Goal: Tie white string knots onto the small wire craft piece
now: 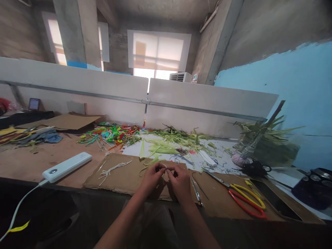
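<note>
Over a cardboard sheet (121, 180), my left hand (153, 176) and my right hand (179, 180) meet with thumbs and forefingers pinched together. Between the fingertips shows a small bit of a thin pale strand (165, 167); whether it is string or husk I cannot tell. A bundle of white strings (114, 169) lies on the cardboard left of my hands. Pale green corn husks (162, 148) are spread just beyond the fingers. Close to my right hand lie slim metal tweezers (195, 189) and a thin dark wire (201, 186).
Scissors with red and yellow handles (246, 200) and a dark phone (275, 199) lie at the right. A white power bank (67, 167) with a cable sits at the left. Behind are colourful twisted pieces (116, 135), and a white partition (207, 100) closes off the back.
</note>
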Available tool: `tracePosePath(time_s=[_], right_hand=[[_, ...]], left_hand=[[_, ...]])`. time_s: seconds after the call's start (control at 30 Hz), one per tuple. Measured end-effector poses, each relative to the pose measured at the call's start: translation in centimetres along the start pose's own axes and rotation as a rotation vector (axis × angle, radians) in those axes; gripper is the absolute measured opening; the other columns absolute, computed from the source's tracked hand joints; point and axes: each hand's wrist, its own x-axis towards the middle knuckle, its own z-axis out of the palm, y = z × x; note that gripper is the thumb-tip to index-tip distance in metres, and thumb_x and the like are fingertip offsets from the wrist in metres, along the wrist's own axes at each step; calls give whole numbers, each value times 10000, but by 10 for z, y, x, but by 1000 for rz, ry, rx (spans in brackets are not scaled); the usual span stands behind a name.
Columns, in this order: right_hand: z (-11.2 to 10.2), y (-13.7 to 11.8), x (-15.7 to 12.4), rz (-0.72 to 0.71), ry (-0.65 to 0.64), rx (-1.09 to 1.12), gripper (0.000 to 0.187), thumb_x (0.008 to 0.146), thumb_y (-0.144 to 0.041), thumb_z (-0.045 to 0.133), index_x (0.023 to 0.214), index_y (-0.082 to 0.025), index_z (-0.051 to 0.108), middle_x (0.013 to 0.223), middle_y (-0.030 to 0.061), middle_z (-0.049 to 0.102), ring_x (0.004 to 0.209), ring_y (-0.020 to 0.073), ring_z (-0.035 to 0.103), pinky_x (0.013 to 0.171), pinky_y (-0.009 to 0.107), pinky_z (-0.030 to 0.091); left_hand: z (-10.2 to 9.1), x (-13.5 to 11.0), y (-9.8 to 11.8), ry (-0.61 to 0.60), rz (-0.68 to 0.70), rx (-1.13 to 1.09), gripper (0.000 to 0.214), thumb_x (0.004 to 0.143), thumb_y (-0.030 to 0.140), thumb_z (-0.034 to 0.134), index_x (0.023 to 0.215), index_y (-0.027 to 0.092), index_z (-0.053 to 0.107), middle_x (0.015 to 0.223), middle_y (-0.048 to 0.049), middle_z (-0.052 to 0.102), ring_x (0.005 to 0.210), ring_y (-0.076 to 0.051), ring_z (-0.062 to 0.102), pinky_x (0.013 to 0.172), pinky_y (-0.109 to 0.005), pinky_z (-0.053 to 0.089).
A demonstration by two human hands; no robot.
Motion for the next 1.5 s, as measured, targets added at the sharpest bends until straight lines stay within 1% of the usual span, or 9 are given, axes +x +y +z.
tracePosePath(time_s=[0.13, 0.27, 0.5, 0.63, 0.87, 1.07, 1.27, 1.43, 1.5], right_hand=[[2, -2, -1, -121, 42, -130, 223, 925, -272, 536, 855, -189, 731, 803, 52, 676, 700, 203, 579, 693, 301, 397], [4, -2, -2, -152, 73, -212, 206, 915, -241, 520, 819, -192, 695, 774, 45, 661, 701, 206, 571, 691, 304, 379], [5, -2, -1, -46, 51, -114, 179, 864, -284, 541, 778, -186, 664, 769, 42, 651, 664, 192, 564, 678, 302, 383], [2, -2, 1, 49, 18, -8, 200, 840, -326, 554, 773, -187, 681, 749, 42, 657, 634, 190, 556, 643, 296, 385], [-1, -4, 2, 139, 21, 122, 206, 803, -364, 578, 732, -194, 670, 689, 26, 639, 609, 192, 540, 616, 294, 395], [-1, -3, 3, 156, 19, 158, 222, 809, -381, 604, 757, -189, 702, 709, 35, 656, 638, 201, 550, 625, 298, 402], [-1, -2, 4, 166, 20, 184, 231, 807, -387, 620, 770, -182, 720, 713, 39, 670, 645, 208, 559, 619, 298, 404], [-1, -1, 3, 158, 38, 184, 212, 814, -370, 627, 767, -189, 726, 717, 37, 679, 651, 208, 569, 620, 295, 412], [0, 1, 3, 158, 42, 181, 204, 815, -363, 630, 770, -190, 727, 720, 38, 681, 661, 210, 573, 627, 296, 418]], left_hand=[[-1, 0, -1, 6, 41, 46, 174, 799, 341, 637, 831, 180, 696, 823, -41, 698, 818, -215, 632, 771, -308, 475], [0, -2, 3, 16, 53, 94, 146, 794, 310, 631, 804, 182, 700, 802, -40, 703, 791, -214, 626, 748, -305, 460], [2, -3, 14, 31, 43, 89, 127, 766, 299, 605, 761, 187, 662, 742, -7, 662, 731, -185, 589, 706, -282, 431], [1, -2, 14, 43, 13, 59, 134, 742, 317, 606, 757, 188, 637, 730, 2, 628, 712, -175, 567, 674, -271, 420], [1, -3, 15, 32, -55, 1, 153, 756, 341, 605, 776, 190, 623, 720, 5, 594, 664, -159, 550, 597, -245, 421], [2, -5, 19, -32, -90, -56, 205, 781, 386, 632, 825, 186, 633, 731, 10, 593, 580, -133, 565, 539, -231, 461], [4, -5, 18, -53, -113, -74, 251, 773, 420, 660, 835, 180, 621, 697, 22, 576, 462, -107, 517, 435, -213, 420], [2, -4, 16, -52, -79, -57, 221, 785, 390, 640, 835, 176, 661, 762, -12, 615, 608, -130, 571, 519, -203, 444], [1, -5, 15, -67, -72, -47, 216, 785, 386, 650, 836, 176, 665, 763, -11, 618, 616, -132, 565, 525, -204, 436]])
